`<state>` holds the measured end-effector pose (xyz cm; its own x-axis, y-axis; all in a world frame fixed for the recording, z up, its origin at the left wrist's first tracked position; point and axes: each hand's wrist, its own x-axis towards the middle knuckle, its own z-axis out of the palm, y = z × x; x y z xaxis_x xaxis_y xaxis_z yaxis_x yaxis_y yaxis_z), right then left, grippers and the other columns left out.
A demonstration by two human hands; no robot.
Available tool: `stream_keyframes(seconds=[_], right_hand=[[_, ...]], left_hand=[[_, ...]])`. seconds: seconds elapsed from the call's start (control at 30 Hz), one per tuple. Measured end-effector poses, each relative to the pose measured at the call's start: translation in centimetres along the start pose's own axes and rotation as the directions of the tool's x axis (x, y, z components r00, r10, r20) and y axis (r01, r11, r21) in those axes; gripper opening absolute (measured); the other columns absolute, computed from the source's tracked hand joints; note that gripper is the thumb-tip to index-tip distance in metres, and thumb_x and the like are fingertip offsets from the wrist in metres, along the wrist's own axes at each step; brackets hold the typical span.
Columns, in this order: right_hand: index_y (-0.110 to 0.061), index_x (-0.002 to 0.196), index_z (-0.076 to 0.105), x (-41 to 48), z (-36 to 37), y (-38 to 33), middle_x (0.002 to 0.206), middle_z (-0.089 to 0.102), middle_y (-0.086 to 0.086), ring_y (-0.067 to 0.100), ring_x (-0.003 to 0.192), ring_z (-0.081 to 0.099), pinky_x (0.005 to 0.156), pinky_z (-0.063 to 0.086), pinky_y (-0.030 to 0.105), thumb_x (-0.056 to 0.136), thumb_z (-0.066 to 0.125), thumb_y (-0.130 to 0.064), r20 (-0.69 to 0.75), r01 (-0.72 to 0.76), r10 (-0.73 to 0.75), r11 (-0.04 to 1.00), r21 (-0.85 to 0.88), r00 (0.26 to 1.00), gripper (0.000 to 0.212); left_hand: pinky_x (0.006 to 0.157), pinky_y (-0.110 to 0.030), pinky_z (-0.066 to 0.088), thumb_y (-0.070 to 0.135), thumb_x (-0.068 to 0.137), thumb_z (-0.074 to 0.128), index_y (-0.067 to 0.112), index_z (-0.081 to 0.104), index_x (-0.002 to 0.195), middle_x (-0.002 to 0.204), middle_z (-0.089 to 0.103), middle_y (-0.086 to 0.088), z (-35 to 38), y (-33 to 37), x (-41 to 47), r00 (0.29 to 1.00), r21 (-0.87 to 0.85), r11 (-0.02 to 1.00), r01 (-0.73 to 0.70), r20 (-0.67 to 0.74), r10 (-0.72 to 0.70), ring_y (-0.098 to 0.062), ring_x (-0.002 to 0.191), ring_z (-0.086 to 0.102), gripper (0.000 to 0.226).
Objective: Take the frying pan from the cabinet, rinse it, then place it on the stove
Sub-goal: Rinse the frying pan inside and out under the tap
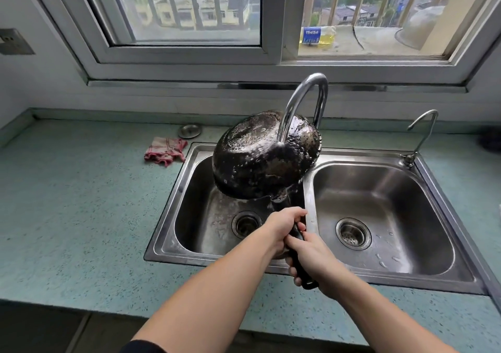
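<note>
The pan (260, 160) hangs bottom-up over the left basin of the sink (444, 184), water from the tap (303, 100) bursting off its black, pitted dome. Both hands — left (284, 224), right (311, 255) — are wrapped tight round the dark handle (301, 266). Best to roll it slowly so the stream sweeps every side. Steel gleams; the counter (81, 217) is speckled green.

Two bare forearms are showing from the bottom edge, each ending in an uncovered hand: the left hand (284, 224) and the right hand (314, 258). Neither is wearing gloves, rings or a watch. A dark sleeve edge (143, 346) (black, apparently) is peeking in at the left arm's base.
</note>
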<state>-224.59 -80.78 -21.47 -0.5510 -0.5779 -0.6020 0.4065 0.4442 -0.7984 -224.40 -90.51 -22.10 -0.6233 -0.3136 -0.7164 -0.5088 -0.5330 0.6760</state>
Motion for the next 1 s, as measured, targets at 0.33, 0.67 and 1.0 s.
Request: stream_keyframes(seconds=[0.33, 0.67, 1.0], right_hand=[[-0.01, 0.096, 0.05, -1.2, 0.6, 1.2, 0.056, 0.047, 0.004, 0.015, 0.038, 0.043, 0.041, 0.034, 0.023, 0.094, 0.05, -0.027, -0.049, 0.049, -0.048, 0.999, 0.013, 0.998, 0.017], [-0.011, 0.091, 0.051, -4.1, 1.7, 3.9, 0.051, 0.051, 0.001, 0.018, 0.037, 0.044, 0.042, 0.03, 0.023, 0.095, 0.051, -0.03, -0.116, 0.046, -0.046, 0.999, 0.0, 0.992, 0.019], [-0.008, 0.088, 0.049, -6.2, 2.4, 4.9, 0.052, 0.047, 0.007, 0.016, 0.033, 0.043, 0.034, 0.035, 0.02, 0.097, 0.051, -0.022, -0.147, 0.085, -0.087, 0.996, -0.023, 0.985, 0.017]], left_hand=[[0.044, -0.02, 0.039, 0.024, 0.089, 0.06, 0.015, 0.041, 0.057, 0.056, 0.046, -0.001, -0.2, -0.8, -1.2, 1.0, 0.027, 1.0, 0.002, 0.015, -0.002, -0.013, 0.038, 0.045, 0.038], [0.046, -0.023, 0.037, 0.024, 0.088, 0.06, 0.018, 0.046, 0.04, 0.043, 0.048, 0.002, -0.2, -3.8, -3.2, 0.998, 0.093, 0.996, 0.003, 0.059, -0.008, -0.01, 0.034, 0.044, 0.05], [0.043, -0.021, 0.038, 0.024, 0.089, 0.06, 0.017, 0.043, 0.056, 0.045, 0.049, 0.003, -0.5, -5.1, -5.1, 0.996, 0.075, 0.997, 0.026, 0.087, -0.033, -0.01, 0.035, 0.045, 0.037]])
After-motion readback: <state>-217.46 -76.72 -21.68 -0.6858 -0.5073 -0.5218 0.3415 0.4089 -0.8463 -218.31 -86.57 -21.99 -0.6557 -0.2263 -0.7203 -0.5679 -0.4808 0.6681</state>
